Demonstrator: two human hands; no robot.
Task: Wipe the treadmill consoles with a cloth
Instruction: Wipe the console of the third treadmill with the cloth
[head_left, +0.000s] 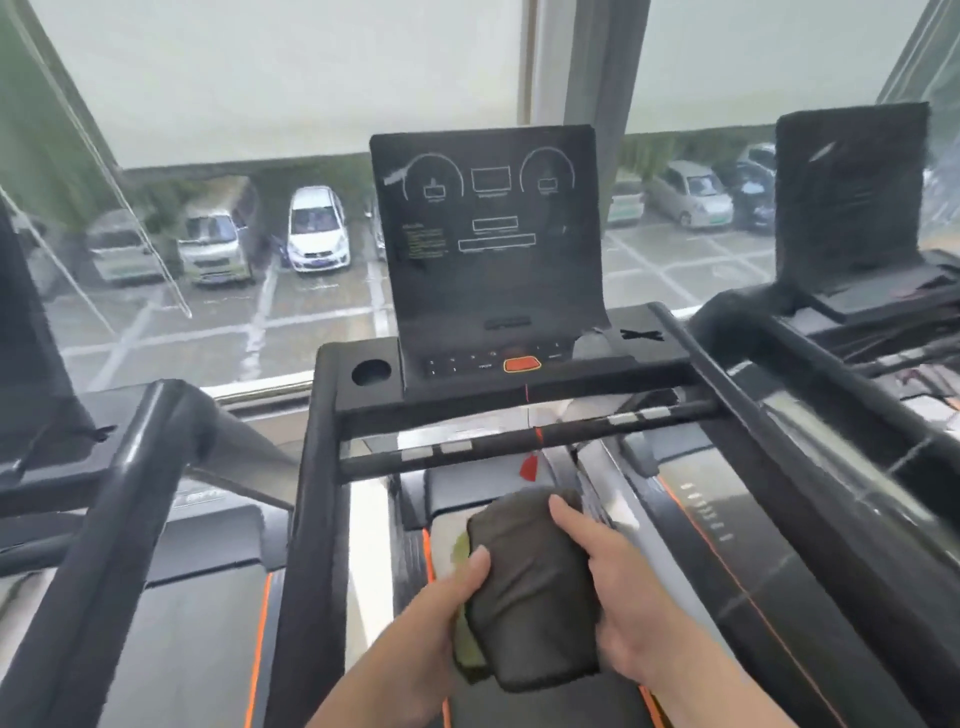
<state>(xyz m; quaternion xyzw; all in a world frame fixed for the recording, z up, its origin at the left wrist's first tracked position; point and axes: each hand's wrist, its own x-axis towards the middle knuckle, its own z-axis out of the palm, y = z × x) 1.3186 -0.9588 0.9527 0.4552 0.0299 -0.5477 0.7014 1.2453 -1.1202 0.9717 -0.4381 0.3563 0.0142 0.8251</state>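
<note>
A folded dark olive cloth with a yellow-green underside is held low in front of me, over the treadmill belt. My left hand grips its left edge and my right hand grips its right edge. Straight ahead stands the black treadmill console, its dark screen printed with white dial outlines. Below the screen is a button panel with an orange stop button. Both hands are well below and short of the console, not touching it.
A crossbar handle with a red safety clip runs between me and the console. A cup holder sits left of the panel. Another treadmill console stands to the right, and side rails flank me. Beyond is a window onto parked cars.
</note>
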